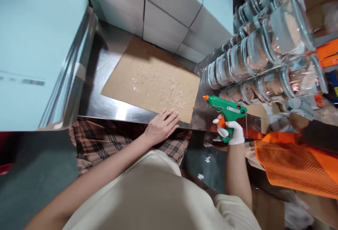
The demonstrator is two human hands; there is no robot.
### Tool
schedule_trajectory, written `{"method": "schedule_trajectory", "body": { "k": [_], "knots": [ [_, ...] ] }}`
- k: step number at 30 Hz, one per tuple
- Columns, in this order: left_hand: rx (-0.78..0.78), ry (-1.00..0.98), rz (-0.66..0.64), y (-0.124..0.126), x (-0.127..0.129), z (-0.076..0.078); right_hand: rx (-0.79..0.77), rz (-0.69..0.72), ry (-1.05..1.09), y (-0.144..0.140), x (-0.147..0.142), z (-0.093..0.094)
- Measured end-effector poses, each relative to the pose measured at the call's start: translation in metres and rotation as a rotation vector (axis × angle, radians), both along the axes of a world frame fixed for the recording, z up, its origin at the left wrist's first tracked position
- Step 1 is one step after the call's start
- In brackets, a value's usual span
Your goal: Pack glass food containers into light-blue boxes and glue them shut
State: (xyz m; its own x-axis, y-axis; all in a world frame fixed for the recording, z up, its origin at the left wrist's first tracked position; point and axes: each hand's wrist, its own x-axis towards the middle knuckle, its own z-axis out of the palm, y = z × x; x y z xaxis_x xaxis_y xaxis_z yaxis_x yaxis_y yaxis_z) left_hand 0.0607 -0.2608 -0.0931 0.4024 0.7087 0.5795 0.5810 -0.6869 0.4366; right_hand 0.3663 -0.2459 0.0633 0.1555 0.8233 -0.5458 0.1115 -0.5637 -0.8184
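Head camera looks down at a shiny metal table point(116, 112). Far left sits a big pale blue box point(34, 54) with a small dark label. More pale boxes point(174, 8) are stacked at the back.

Next comes a flat brown cardboard sheet point(150, 78) lying on the table, with bits of dried glue on it. The left hand point(161, 126) lies flat and open on the near edge of the sheet, fingers spread, holding nothing.

To the right of the sheet, the right hand point(232, 131) wears a white glove and is wrapped tight around the handle of a green glue gun point(227, 112). The gun's orange tip points left at the sheet's corner but stays apart from it.

Behind the gun lie rows of clear jars point(266, 50) on their sides. Far right is an orange mesh vest point(295, 166) on another person.
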Motion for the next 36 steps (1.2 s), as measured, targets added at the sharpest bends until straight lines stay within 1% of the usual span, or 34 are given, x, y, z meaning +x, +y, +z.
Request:
{"method": "schedule_trajectory", "body": {
  "k": [2,4,7,9,12,14,20,22,24,26,28,32,34,36],
  "knots": [
    [0.041,0.021,0.022,-0.001,0.001,0.002,0.018,-0.101,0.167,-0.011,0.0,-0.019],
    [0.078,0.05,0.047,-0.002,0.003,0.006,0.035,-0.17,0.29,-0.024,-0.004,-0.041],
    [0.079,0.095,0.071,-0.004,0.01,0.01,0.063,-0.22,0.428,-0.041,-0.015,-0.067],
    [0.05,0.121,0.076,-0.005,0.017,0.011,0.085,-0.253,0.619,-0.048,-0.025,-0.078],
    [-0.001,0.143,0.065,-0.005,0.024,0.011,0.106,-0.28,0.947,-0.053,-0.036,-0.088],
    [-0.012,0.149,0.067,-0.005,0.028,0.011,0.116,-0.273,1.074,-0.053,-0.039,-0.091],
    [-0.06,0.15,0.108,-0.013,0.033,0.01,0.123,-0.318,1.218,-0.053,-0.036,-0.093],
    [-0.067,0.151,0.103,-0.014,0.033,0.009,0.127,-0.303,1.264,-0.052,-0.035,-0.093],
    [-0.059,0.155,0.095,-0.014,0.033,0.008,0.164,-0.253,1.283,-0.052,-0.035,-0.095],
    [-0.04,0.164,0.096,-0.013,0.032,0.008,0.213,-0.203,1.251,-0.054,-0.035,-0.097],
    [-0.022,0.175,0.101,-0.012,0.031,0.008,0.249,-0.185,1.12,-0.056,-0.035,-0.1],
    [-0.023,0.171,0.075,-0.011,0.03,0.009,0.213,-0.171,0.745,-0.06,-0.034,-0.103],
    [-0.026,0.167,0.067,-0.01,0.03,0.009,0.198,-0.177,0.68,-0.06,-0.033,-0.099],
    [-0.017,0.17,0.078,-0.01,0.03,0.008,0.195,-0.185,0.632,-0.058,-0.032,-0.091]
  ]
}}
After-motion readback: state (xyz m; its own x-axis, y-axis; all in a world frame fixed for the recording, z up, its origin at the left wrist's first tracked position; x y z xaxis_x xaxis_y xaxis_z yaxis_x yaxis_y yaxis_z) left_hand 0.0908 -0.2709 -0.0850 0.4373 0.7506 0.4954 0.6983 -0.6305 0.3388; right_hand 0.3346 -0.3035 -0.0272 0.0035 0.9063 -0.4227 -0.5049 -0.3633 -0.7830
